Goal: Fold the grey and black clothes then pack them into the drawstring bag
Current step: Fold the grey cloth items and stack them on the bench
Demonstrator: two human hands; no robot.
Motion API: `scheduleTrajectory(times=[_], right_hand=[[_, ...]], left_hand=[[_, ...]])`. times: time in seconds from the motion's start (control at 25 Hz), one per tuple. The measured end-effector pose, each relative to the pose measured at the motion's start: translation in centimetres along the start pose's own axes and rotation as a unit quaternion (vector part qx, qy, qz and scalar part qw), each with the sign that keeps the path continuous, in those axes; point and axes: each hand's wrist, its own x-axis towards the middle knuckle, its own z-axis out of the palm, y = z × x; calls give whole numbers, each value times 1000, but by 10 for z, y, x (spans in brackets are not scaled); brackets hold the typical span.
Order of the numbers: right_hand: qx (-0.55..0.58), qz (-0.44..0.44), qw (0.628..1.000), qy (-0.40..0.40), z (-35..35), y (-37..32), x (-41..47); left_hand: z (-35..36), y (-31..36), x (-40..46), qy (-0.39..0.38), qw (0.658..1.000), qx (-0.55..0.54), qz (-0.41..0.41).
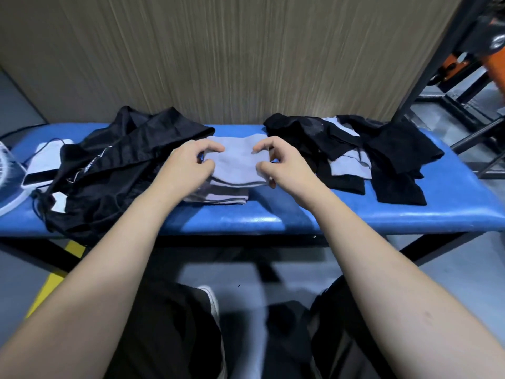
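A folded grey cloth [236, 160] lies on top of a small stack of folded grey cloths [218, 196] at the middle of the blue bench [273, 217]. My left hand [188, 165] pinches its left edge and my right hand [281, 165] pinches its right edge. A black drawstring bag [109, 170] lies crumpled to the left, with its cords hanging near the bench's front edge. To the right is a loose pile of black clothes [393, 149] with grey cloths [347, 165] mixed in.
A white fan [8, 181] and a white device with a cable [41, 170] sit at the bench's left end. A wooden panel wall [246, 50] stands behind the bench. Dark metal frames [451, 86] are at the right. My knees [175, 337] are below the bench.
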Motion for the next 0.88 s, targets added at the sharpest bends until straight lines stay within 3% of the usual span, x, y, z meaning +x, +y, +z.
scheduleTrajectory(times=[0.24, 0.44, 0.88], right_hand=[[-75, 29, 996, -34, 40, 7, 19], [-188, -4, 980, -62, 41, 13, 22], [-231, 19, 968, -93, 26, 25, 19]], left_hand=[[-12, -39, 0, -11, 998, 43, -36], [-6, -54, 2, -44, 997, 69, -3], [2, -57, 1, -64, 994, 91, -21]])
